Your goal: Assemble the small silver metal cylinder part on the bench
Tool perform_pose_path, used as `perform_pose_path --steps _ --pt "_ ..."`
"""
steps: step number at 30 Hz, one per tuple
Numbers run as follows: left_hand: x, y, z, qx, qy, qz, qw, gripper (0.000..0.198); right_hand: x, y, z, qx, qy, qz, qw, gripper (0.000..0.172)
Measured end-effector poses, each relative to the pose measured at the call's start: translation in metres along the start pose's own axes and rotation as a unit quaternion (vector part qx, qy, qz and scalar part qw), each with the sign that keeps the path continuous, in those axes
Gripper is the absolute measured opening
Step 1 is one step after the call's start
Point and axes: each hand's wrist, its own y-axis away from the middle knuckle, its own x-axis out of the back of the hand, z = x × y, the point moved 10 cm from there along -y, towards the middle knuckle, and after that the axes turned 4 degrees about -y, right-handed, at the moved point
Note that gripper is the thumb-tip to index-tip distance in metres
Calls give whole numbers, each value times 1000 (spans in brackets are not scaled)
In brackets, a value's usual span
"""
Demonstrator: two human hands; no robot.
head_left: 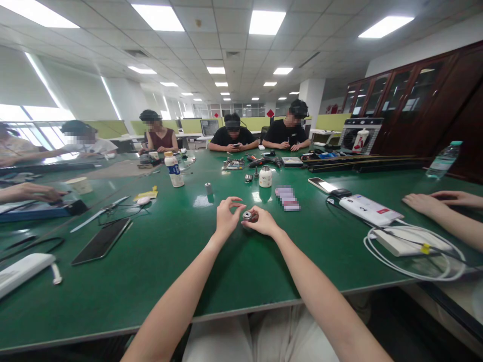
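In the middle of the head view, a small silver metal cylinder [247, 216] stands at the green table [241, 274], a dark hole in its top face. My right hand [264, 221] has its thumb and fingers closed around the right side of this cylinder. Just left of it is my left hand [227, 217], fingers curved and apart, with nothing visible between them. Whether its thumb touches the cylinder, I cannot tell. Farther back stands a similar small silver cylinder [209, 188].
Beyond my hands are a white jar [265, 177], a pixelated card [287, 198] and a bottle [174, 170]. A phone [101, 241] lies left; a white power strip [372, 209] and coiled cable [458, 266] lie right. A co-worker's hands [426, 205] rest far right. Several people sit opposite.
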Motion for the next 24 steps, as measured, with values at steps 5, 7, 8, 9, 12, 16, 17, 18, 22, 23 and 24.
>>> perform_pose_path --steps 5,7,8,9,12,16,17,18,22,23,24 --pt "-13 3 -35 64 -49 -89 993 21 4 2 -4 1 33 5 999 34" --pt "-26 10 -51 91 -66 -159 981 22 5 2 -6 2 38 4 999 35" --pt "-30 13 -58 101 -67 -179 976 23 5 2 -6 3 37 3 999 34" --pt "-32 14 -62 105 -69 -187 974 24 5 2 -7 4 36 3 999 34" --pt "-32 14 -65 95 -67 -184 976 31 4 2 -6 2 31 1 1000 34" --pt "-34 13 -57 63 -67 -186 978 29 2 1 -4 0 27 -4 1000 35" --pt "-32 12 -53 56 -73 -172 981 27 2 1 -3 1 25 -5 1000 35" --pt "-27 10 -48 48 -77 -147 985 26 2 1 -3 3 22 -5 1000 36" --pt "3 3 -17 8 -48 5 999 20 2 1 -4 7 15 -6 1000 35" --pt "6 3 -10 5 -38 24 999 19 2 1 -4 8 15 -6 1000 35" --pt "7 3 -4 4 -31 31 999 17 2 1 -4 9 16 -6 1000 35"
